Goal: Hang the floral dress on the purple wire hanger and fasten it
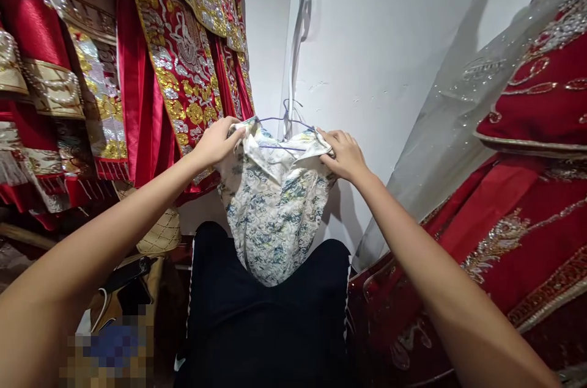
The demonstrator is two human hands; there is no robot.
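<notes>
A floral patterned garment (279, 211) in white, blue and yellow hangs in front of me, its lower part resting over my dark clothing. Inside its open neckline sits a thin purple wire hanger (283, 148), whose hook rises toward the wall. My left hand (224, 140) pinches the garment's left shoulder edge between thumb and fingers. At the opposite shoulder, my right hand (343, 154) grips the edge in the same way, its thumb on the near side. The white inner lining shows where the collar folds over.
Red robes with gold and silver embroidery (183, 58) hang close on the left. To the right is a red beaded garment (527, 192) beside clear plastic covering (440, 113). A white wall (367, 40) stands behind. A woven basket-like item (160, 232) sits low at left.
</notes>
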